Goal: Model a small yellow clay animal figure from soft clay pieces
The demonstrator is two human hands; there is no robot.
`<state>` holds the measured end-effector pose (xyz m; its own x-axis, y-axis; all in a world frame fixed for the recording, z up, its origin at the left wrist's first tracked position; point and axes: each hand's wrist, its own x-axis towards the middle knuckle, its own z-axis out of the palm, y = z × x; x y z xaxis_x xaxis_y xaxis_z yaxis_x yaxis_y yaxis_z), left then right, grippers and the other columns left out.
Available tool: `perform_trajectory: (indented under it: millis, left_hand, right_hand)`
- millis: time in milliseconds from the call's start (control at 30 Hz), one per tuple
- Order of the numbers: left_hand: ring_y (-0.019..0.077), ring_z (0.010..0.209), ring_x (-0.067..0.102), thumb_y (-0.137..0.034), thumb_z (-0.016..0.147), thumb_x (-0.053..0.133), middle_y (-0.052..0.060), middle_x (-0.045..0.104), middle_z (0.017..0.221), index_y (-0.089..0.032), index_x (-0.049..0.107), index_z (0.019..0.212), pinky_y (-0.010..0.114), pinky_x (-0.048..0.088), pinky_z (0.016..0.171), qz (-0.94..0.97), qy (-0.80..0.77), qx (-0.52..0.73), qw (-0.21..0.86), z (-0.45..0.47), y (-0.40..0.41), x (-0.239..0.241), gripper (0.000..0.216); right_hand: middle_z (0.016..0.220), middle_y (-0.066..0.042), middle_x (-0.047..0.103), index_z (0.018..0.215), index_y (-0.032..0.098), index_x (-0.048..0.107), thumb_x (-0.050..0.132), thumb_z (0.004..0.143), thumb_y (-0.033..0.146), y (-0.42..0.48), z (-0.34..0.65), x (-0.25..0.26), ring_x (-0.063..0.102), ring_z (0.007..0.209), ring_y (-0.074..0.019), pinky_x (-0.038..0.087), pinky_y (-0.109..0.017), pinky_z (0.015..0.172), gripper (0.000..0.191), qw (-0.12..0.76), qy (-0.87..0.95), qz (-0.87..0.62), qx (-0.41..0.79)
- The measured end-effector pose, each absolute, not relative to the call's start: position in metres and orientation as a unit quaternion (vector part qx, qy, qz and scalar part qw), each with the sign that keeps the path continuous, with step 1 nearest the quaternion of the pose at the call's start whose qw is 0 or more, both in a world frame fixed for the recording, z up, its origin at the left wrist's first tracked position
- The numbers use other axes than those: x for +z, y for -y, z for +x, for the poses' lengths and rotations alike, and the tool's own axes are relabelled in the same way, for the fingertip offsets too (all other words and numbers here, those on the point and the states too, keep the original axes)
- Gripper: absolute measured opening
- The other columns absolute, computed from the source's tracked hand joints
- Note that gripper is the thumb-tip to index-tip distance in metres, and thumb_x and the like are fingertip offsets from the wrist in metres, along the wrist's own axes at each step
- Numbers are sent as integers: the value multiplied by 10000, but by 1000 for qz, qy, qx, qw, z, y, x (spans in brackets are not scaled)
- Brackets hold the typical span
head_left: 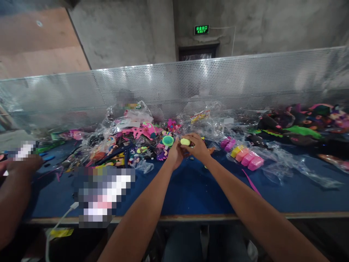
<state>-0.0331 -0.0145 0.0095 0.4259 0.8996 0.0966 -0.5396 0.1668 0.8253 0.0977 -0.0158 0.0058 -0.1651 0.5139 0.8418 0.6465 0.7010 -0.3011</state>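
My two hands meet over the blue table's middle. My right hand (197,146) is closed, with a pale yellow lump of what looks like modelling clay (185,142) between its thumb and fingers. Close against it, my left hand (175,155) has its fingers curled in; whatever they grip is hidden. Just left of that hand is a round green piece with a pale rim (168,141); I cannot tell whether the hand touches it. Behind the hands lie small pink and purple shaped pieces (172,125) and crumpled clear plastic wrap (215,125).
Wrapped yellow, orange and pink blocks (249,158) lie right, beside a pink strip (251,183). Colourful foam-like shapes (117,154) pile up left. Dark shapes (289,127) cover the far right. A perforated metal screen (163,83) stands behind. Another person's arm (19,185) reaches in left.
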Motion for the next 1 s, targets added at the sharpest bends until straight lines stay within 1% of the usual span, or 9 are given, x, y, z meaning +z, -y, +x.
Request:
perform_trajectory:
  millis: [133, 233, 400, 467, 600, 700, 833, 900, 1000]
  left_hand:
    - [119, 655, 568, -429, 752, 637, 33, 632, 815, -171, 615, 907, 247, 484, 608, 418, -227, 517, 711, -35, 13, 8, 302]
    - [114, 698, 575, -357, 685, 721, 4, 638, 859, -213, 617, 948, 234, 478, 621, 430, -216, 535, 695, -37, 12, 5, 318]
    - [171, 778, 606, -550, 729, 614, 67, 663, 916, -184, 636, 944, 277, 498, 629, 410, -205, 502, 734, -38, 15, 4, 425]
    - [167, 756, 606, -523, 709, 649, 69, 663, 882, -171, 636, 913, 272, 494, 623, 408, -207, 503, 733, -38, 16, 4, 407]
    - [116, 682, 579, -375, 617, 765, 9, 639, 817, -185, 620, 892, 236, 466, 616, 416, -213, 560, 684, -38, 15, 4, 364]
    - [108, 681, 573, -352, 581, 787, -7, 624, 807, -190, 600, 893, 230, 453, 619, 410, -221, 579, 669, -38, 14, 2, 398]
    - [103, 642, 556, -345, 569, 789, -11, 599, 766, -188, 579, 918, 227, 431, 590, 416, -238, 591, 648, -34, 13, 0, 436]
    - [121, 682, 566, -349, 588, 775, 3, 603, 792, -186, 580, 920, 237, 436, 603, 438, -246, 597, 625, -32, 13, 4, 419]
    - [140, 794, 575, -353, 639, 743, 20, 618, 887, -196, 591, 950, 248, 451, 671, 446, -269, 652, 550, -41, 15, 19, 380]
  right_hand:
    - [1095, -73, 595, 1151, 244, 602, 613, 811, 310, 18, 98, 7, 527, 1076, -234, 397, -420, 982, 347, 514, 762, -385, -77]
    - [1103, -83, 597, 1156, 237, 596, 603, 816, 300, 20, 94, 8, 522, 1082, -243, 373, -440, 1002, 346, 495, 771, -389, -102]
    - [1106, -70, 599, 1103, 246, 633, 598, 818, 299, 18, 90, 5, 532, 1065, -229, 409, -409, 968, 292, 512, 759, -390, -94]
    - [1138, -67, 595, 1123, 246, 624, 604, 811, 291, 16, 92, 3, 526, 1086, -229, 414, -403, 967, 316, 511, 761, -390, -85]
    - [1151, -77, 613, 1170, 222, 593, 607, 805, 288, 14, 93, 3, 522, 1108, -245, 390, -418, 992, 371, 480, 775, -398, -104]
    - [1116, -71, 643, 1150, 228, 606, 570, 835, 293, 15, 89, 4, 549, 1069, -249, 390, -427, 980, 323, 458, 772, -422, -128]
    - [1104, -75, 658, 1181, 223, 590, 528, 861, 289, 17, 83, 4, 573, 1048, -253, 416, -421, 941, 332, 435, 775, -442, -124]
    - [1094, -80, 665, 1166, 216, 602, 514, 870, 300, 17, 82, 4, 584, 1040, -257, 428, -420, 928, 320, 447, 766, -448, -117]
    - [1095, -86, 670, 1130, 203, 623, 540, 853, 356, 19, 84, 4, 606, 1018, -253, 452, -405, 914, 327, 514, 718, -461, -87]
